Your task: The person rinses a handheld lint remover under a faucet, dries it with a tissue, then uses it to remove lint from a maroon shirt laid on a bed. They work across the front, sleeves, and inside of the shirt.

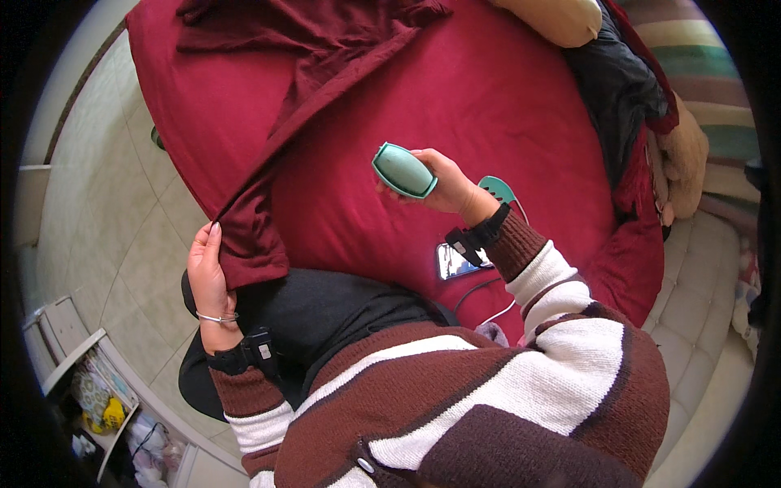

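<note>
My left hand [210, 268] pinches the edge of a dark maroon garment [313, 89], near the end of a long sleeve or leg that runs down toward me. The garment lies over the far left of the bed. My right hand [443, 180] is closed around a teal oval hand tool [404, 171], raised over the bed and apart from the garment. Its rounded back faces up, with small notches at its far left end. The underside is hidden, so I cannot tell its exact kind.
A phone [455, 260] with its screen lit lies on the red bed sheet [521, 106]. Past my right wrist is a teal slotted piece [498, 189], with a white cable beside it. Dark cloth [610, 98] lies at the far right. An open shelf [122, 415] stands at lower left.
</note>
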The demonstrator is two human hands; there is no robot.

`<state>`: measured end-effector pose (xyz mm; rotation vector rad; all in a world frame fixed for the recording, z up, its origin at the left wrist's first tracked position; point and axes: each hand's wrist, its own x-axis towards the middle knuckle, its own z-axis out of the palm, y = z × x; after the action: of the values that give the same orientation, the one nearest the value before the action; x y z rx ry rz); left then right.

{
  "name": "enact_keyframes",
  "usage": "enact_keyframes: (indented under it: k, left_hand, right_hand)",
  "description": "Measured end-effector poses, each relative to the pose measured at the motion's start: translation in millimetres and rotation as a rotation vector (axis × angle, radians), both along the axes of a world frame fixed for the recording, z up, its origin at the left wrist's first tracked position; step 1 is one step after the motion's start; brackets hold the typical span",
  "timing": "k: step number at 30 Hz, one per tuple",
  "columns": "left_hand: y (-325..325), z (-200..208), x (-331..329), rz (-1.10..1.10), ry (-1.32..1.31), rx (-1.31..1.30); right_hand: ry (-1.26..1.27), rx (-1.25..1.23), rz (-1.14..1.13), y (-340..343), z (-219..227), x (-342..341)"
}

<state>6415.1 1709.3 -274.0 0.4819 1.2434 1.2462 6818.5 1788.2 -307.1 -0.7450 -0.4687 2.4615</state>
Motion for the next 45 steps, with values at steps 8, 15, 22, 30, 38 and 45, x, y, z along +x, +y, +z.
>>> enact_keyframes:
  k: [8, 15, 22, 30, 38, 45]
  left_hand:
    - [1.8, 1.9, 5.7, -0.01, -0.062, 0.008]
    - [-1.3, 14.6, 0.7, -0.046, -0.033, 0.012]
    - [-15.5, 64.0, -4.9, -0.133, 0.337, 0.045]
    - [-34.9, 120.9, 13.2, -0.27, 0.626, 0.087]
    - [-91.1, 161.3, -37.4, -0.088, 1.013, 0.167]
    - [-139.8, 168.9, -187.9, 0.669, 1.171, 0.075]
  right_hand:
    - [-0.387, 0.177, 0.01, -6.1, 0.1, -16.3]
    - [-1.0, 1.046, 0.232, 2.5, -33.5, -10.9]
    - [-0.936, 0.414, -0.159, 125.9, -26.9, 13.8]
    - [-0.468, 0.036, -0.643, 248.9, -45.3, -14.8]
    - [-0.315, 0.384, -0.734, 255.6, 3.2, -7.4]
    - [-0.145, 0.433, -0.552, 66.3, 44.1, -118.3]
